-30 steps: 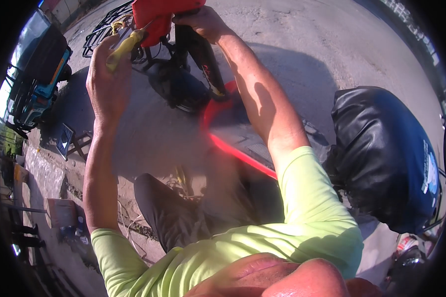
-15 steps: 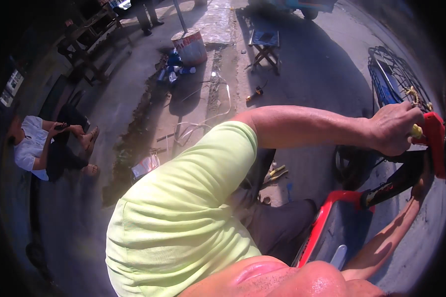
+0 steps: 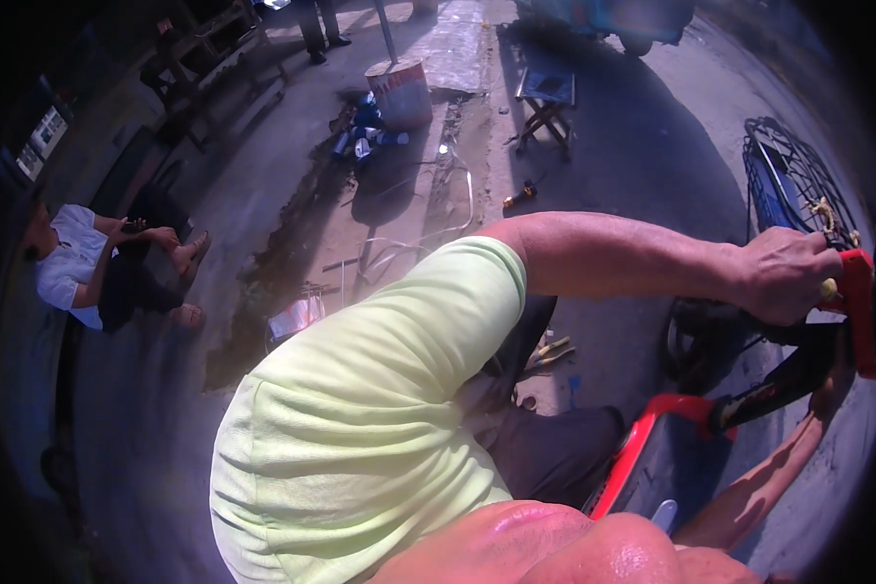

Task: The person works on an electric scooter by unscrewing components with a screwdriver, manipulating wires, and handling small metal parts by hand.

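Observation:
At the right of the head view, my left hand (image 3: 784, 274) is closed around a yellow-handled tool (image 3: 829, 288) held against a red housing (image 3: 857, 316) on a black column (image 3: 766, 394). My right hand (image 3: 825, 387) reaches up from below beside that column, just under the housing; its fingers are hidden. Below, the column joins a red-edged deck (image 3: 633, 453), close by my leg (image 3: 555, 453). A black rounded part (image 3: 696, 331), perhaps a wheel, lies behind the column.
At left a seated person in white (image 3: 73, 263). Up ahead: standing legs (image 3: 316, 29), a pole in a drum (image 3: 399, 95), blue cans (image 3: 365, 136), a folding stool (image 3: 545, 90), a vehicle (image 3: 603, 19). Yellow-handled tools (image 3: 550, 352) lie beside me; a black rack (image 3: 784, 165) is at right.
My view has swung left, so the red housing moved from top middle to the far right, then shifted slightly down. My left hand stays on the yellow tool.

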{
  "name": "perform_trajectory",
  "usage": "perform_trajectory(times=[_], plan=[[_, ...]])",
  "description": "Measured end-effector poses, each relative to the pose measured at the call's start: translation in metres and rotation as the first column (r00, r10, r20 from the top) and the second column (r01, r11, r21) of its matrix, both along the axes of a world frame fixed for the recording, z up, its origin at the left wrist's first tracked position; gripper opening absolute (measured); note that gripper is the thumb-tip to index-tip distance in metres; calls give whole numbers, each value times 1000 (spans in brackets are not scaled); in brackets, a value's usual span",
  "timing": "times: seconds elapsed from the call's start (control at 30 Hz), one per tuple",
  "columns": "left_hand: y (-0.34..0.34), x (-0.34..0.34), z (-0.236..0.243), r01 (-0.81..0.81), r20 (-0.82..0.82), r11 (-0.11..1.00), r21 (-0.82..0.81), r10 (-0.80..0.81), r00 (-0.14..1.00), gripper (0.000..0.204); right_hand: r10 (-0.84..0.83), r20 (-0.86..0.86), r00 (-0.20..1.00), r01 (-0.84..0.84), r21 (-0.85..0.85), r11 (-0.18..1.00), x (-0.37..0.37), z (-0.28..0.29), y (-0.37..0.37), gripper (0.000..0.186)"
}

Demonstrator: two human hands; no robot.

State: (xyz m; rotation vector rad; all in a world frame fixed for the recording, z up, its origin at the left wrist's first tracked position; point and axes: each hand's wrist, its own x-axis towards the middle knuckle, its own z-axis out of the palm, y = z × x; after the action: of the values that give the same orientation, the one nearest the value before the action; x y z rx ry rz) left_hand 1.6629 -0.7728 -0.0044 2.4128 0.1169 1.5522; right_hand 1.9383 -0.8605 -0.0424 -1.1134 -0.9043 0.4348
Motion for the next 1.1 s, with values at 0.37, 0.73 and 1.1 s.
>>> perform_trajectory(times=[0.37, 0.73, 1.1], plan=[[-14, -27, 15, -8, -150, 846, -533, -85, 985, 40, 9, -31, 999, -9, -8, 1000, -16, 2, 5, 29], [-2, 8, -12, 12, 82, 997, -71, -7, 997, 38, 19, -27, 999, -19, -1, 1000, -21, 2, 2, 31], [-10, -7, 7, 18, -58, 943, -332, -40, 998, 34, 4, 2, 1000, -4, 12, 1000, -6, 2, -4, 33]])
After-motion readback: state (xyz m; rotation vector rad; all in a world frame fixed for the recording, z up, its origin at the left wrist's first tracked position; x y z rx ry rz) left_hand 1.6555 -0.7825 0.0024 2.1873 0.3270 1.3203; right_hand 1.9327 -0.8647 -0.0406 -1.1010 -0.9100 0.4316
